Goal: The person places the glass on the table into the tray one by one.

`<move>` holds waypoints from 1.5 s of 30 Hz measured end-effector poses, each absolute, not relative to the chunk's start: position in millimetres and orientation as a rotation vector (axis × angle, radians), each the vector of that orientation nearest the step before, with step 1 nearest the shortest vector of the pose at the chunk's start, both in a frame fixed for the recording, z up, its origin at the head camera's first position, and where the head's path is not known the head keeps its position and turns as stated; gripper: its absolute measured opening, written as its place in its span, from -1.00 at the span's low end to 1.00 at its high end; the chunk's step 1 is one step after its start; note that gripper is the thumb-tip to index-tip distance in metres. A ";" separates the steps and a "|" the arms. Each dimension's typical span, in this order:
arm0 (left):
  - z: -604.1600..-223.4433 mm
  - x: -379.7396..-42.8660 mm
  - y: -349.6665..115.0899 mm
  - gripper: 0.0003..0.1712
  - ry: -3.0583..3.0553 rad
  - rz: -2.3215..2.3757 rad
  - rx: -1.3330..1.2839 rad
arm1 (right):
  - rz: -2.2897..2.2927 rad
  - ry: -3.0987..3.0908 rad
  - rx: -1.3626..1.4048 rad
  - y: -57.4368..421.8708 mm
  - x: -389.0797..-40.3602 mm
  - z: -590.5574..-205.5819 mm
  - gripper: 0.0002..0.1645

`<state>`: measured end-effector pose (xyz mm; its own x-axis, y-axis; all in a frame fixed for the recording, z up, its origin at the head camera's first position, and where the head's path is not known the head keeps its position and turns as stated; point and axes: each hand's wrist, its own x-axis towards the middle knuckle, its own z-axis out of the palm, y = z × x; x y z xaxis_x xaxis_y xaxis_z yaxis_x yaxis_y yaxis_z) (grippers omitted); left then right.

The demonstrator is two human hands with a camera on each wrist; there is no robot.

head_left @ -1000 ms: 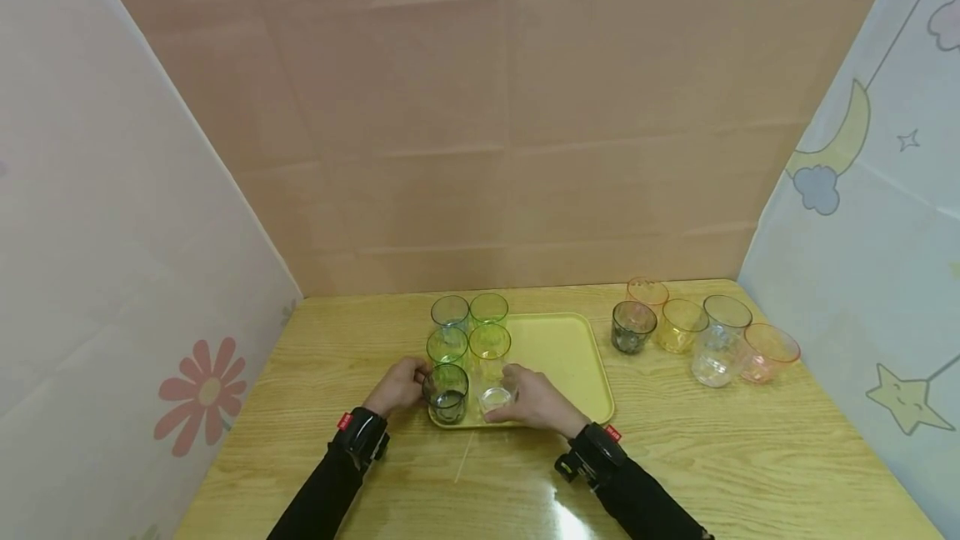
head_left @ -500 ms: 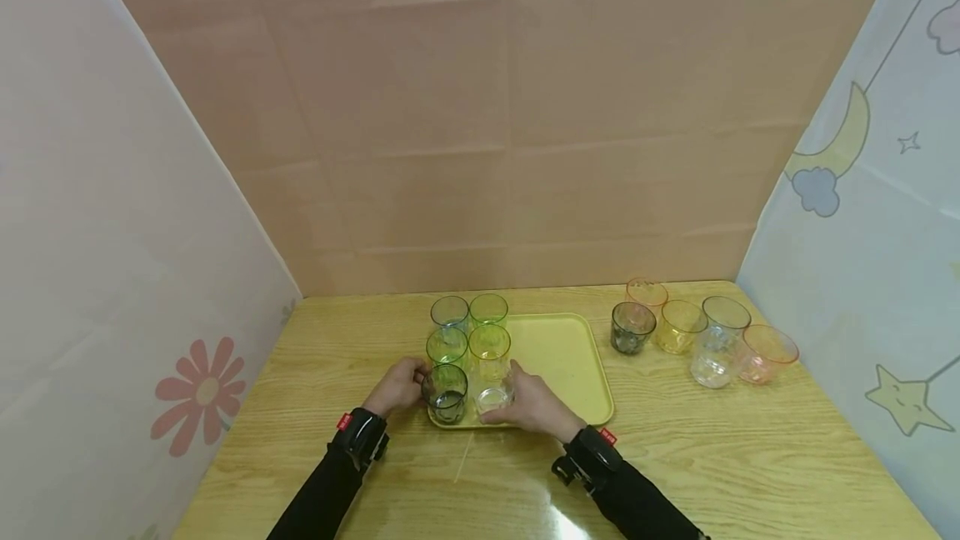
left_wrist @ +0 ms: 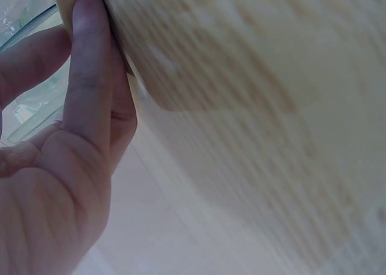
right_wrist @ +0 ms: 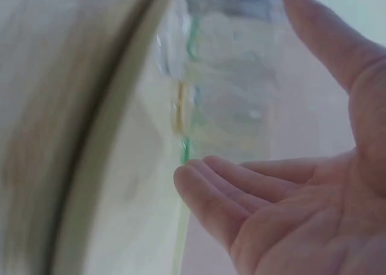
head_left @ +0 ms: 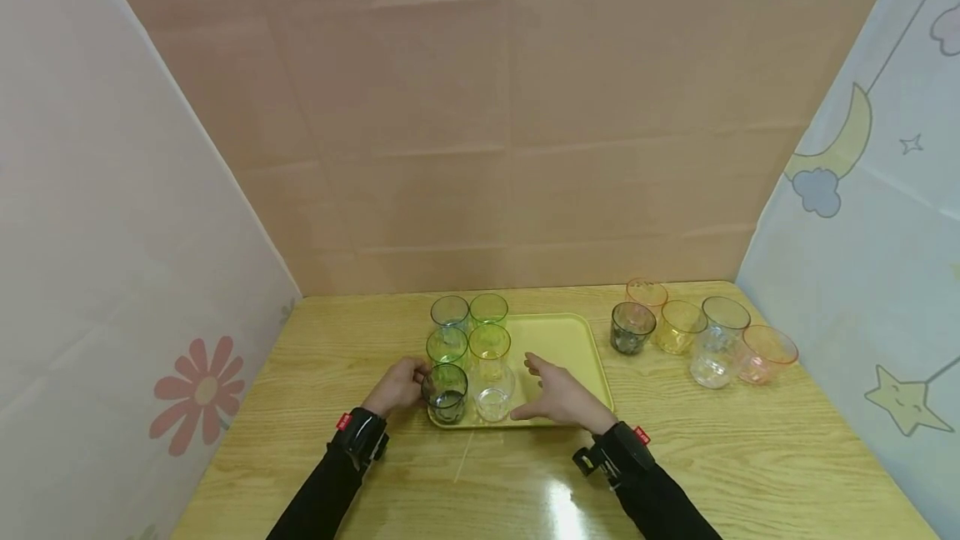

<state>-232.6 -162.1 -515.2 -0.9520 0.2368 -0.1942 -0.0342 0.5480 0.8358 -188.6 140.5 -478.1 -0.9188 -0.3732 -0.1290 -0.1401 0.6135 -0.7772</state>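
Observation:
A yellow tray (head_left: 562,344) lies on the table. Upright on its left half are two columns of tumblers: a bluish one (head_left: 449,308), a green one (head_left: 446,343) and a dark grey one (head_left: 446,398); beside them a lime-green one (head_left: 489,307), a yellow one (head_left: 490,342) and a clear one (head_left: 492,403). My left hand (head_left: 397,386) pinches the tray's left rim (left_wrist: 65,3) beside the dark grey tumbler. Over the tray, just right of the clear tumbler, my right hand (head_left: 558,394) is spread, thumb and fingers apart, holding nothing.
More tumblers stand on the wooden table (head_left: 675,457) right of the tray: a dark grey one (head_left: 632,327), an orange-rimmed one (head_left: 647,292), a yellow one (head_left: 681,327), clear ones (head_left: 714,361) and a pink one (head_left: 767,352). Papered walls enclose the table's back and sides.
My right hand has let go of the clear tumbler and drawn off to the right, its fingers spreading. The tumbler stays on the tray. My left hand has not moved.

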 end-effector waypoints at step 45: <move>-511.6 -230.4 -161.5 -0.73 2.564 1.303 0.214 | -2.019 3.093 0.434 284.1 -189.8 -468.9 -0.41</move>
